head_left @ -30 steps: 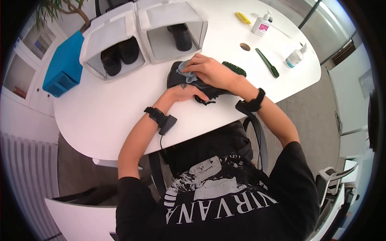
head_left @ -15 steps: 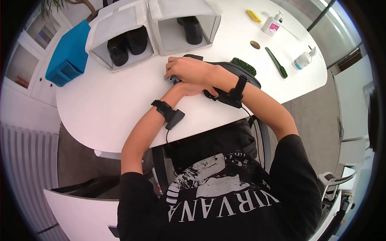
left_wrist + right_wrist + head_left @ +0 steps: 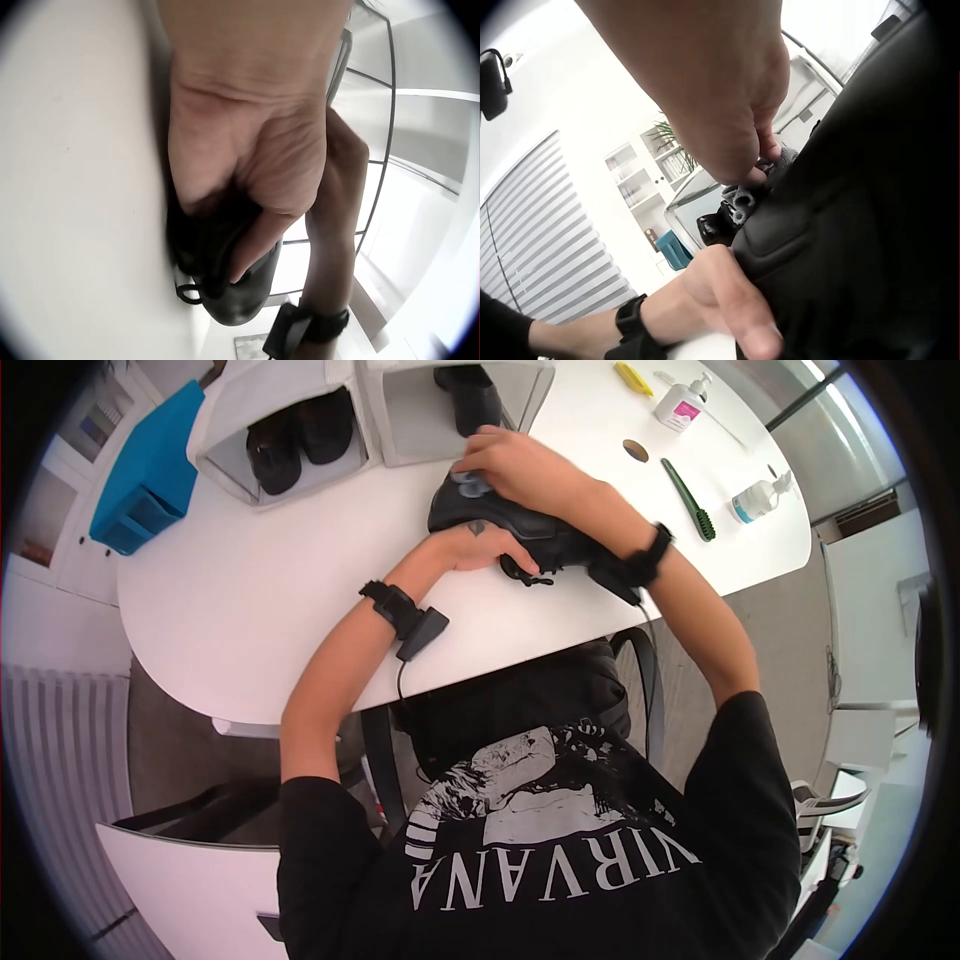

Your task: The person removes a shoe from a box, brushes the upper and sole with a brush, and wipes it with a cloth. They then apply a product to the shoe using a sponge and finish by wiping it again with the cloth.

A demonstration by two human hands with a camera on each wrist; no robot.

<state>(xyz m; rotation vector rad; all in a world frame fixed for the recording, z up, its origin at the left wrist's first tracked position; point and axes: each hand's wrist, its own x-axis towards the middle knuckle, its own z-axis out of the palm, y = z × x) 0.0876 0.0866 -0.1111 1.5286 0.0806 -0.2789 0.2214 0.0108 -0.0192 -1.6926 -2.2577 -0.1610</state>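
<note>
A black shoe (image 3: 510, 525) with laces lies on its side on the white table (image 3: 230, 580). My left hand (image 3: 485, 547) grips it from the near side, with the thumb over the laces; in the left wrist view that hand (image 3: 247, 157) covers much of the shoe (image 3: 240, 296). Across the shoe's far side, my right hand (image 3: 520, 470) pinches a grey-blue cloth (image 3: 470, 484) against the surface. From the right wrist view, the cloth (image 3: 739, 202) bunches beneath the right hand's fingers (image 3: 769, 146).
Two white boxes (image 3: 375, 445) holding black shoes (image 3: 325, 430) stand behind, beside a blue box (image 3: 150, 470). On the right are a green brush (image 3: 688, 498), a pump bottle (image 3: 682, 405), a spray bottle (image 3: 757, 498) and a yellow object (image 3: 633, 378).
My right hand first moved left with the cloth, then back right and away from me. The big green-bristled brush beyond the shoe is no longer visible behind my right arm.
</note>
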